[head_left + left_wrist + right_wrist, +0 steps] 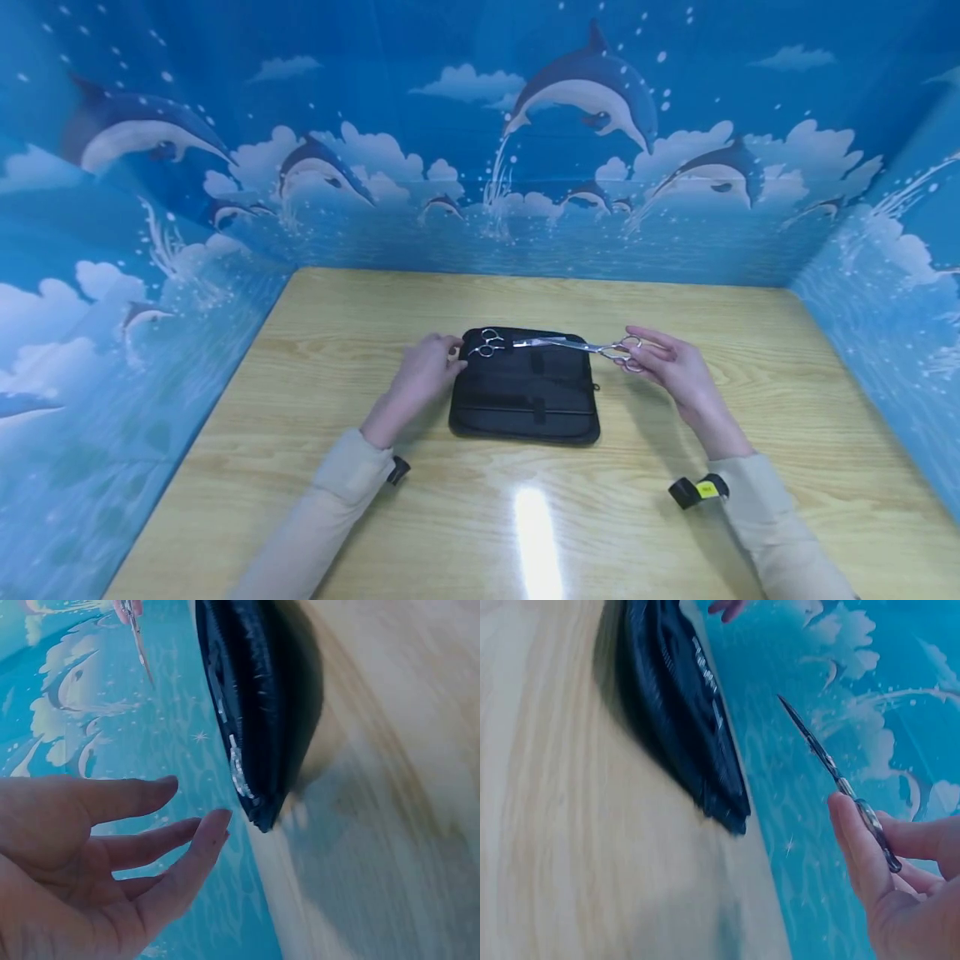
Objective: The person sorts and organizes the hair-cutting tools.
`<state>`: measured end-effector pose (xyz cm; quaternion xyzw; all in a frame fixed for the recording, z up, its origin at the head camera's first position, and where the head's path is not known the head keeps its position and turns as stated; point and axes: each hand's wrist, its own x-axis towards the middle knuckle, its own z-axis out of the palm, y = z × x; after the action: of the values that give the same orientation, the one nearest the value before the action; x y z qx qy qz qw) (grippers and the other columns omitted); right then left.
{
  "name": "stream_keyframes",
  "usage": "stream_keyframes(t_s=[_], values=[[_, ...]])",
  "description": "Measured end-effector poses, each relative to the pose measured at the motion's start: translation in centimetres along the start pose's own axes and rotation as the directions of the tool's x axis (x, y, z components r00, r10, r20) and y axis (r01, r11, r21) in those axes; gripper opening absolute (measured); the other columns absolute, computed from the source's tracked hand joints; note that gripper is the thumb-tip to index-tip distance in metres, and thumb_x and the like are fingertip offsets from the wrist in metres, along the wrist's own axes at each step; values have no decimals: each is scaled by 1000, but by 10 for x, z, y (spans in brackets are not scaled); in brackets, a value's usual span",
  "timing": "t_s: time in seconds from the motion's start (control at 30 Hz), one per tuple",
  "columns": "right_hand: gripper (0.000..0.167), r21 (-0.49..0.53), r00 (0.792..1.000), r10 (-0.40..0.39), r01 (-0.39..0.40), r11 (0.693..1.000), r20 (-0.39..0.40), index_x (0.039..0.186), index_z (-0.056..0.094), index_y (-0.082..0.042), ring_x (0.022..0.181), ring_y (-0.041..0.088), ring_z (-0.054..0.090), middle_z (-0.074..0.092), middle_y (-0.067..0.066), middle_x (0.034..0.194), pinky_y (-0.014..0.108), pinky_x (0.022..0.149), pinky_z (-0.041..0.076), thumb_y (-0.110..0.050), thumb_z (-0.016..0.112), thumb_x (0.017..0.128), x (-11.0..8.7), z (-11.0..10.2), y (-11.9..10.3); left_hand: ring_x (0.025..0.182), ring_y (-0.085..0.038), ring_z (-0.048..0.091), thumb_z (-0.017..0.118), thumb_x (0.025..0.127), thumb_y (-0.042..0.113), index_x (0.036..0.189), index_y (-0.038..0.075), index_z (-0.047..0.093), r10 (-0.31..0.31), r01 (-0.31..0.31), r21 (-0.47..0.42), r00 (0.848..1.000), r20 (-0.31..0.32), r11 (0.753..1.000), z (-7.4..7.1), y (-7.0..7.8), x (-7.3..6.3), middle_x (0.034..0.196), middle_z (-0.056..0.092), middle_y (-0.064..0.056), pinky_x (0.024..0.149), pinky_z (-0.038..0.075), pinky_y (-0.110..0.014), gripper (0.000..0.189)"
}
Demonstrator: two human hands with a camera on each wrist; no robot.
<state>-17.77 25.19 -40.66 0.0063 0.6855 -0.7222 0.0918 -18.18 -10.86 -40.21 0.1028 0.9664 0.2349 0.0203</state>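
Observation:
A black zippered case [495,387] lies on the table, with narrow straps across its top face. One pair of silver scissors [487,350] lies at the case's upper left; its finger rings show, while its blades are hard to make out. My right hand [678,375] pinches a second pair of scissors [826,761] by the finger rings, right of the case. The blades of that pair point left over the case's top part. At the case's upper left edge is my left hand [427,371], fingers relaxed and apart, holding nothing in the left wrist view.
The wood-grain table [360,308] runs around the case on all sides. A blue curtain [420,225] printed with dolphins stands along the back and both sides. A bright glare patch [536,533] shows on the table's front part.

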Motion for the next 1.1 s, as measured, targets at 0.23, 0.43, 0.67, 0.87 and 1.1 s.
stream_keyframes(t_s=[0.23,0.43,0.67,0.87,1.1], values=[[60,-14,999,42,-42,999,1,153,29,11,88,10,74,76,-5,101,23,84,57,-3,58,102,1,-15,8,105,-31,63,73,94,20,132,-4,63,-50,47,34,994,101,998,10,-2,0,115,67,-20,92,53,-46,46],[59,-40,997,75,-75,996,4,153,28,10,90,8,74,76,-8,100,24,86,57,-5,56,103,4,-22,14,110,-33,62,72,95,17,133,-7,60,-50,47,27,987,154,999,13,-3,-2,120,66,-23,97,51,-48,47],[57,-83,996,83,-80,993,39,152,28,12,89,8,73,75,-8,100,25,86,57,-3,54,104,8,-26,20,107,-34,63,78,88,10,131,-7,61,-23,16,44,988,152,999,14,-5,-3,112,67,-21,95,52,-48,50],[58,-100,991,113,-106,989,65,153,28,11,94,10,73,75,-5,106,27,88,57,-4,54,104,11,-25,26,103,-31,62,78,87,8,131,-8,62,-15,8,45,987,158,999,15,-6,-2,102,66,-16,94,52,-47,50],[72,-289,989,114,-81,954,97,154,28,9,101,-1,66,54,28,142,22,92,54,-2,68,95,10,-23,28,99,-29,61,78,87,8,133,-8,61,-8,5,18,989,150,1000,14,-10,-3,98,64,-14,92,52,-46,51]])
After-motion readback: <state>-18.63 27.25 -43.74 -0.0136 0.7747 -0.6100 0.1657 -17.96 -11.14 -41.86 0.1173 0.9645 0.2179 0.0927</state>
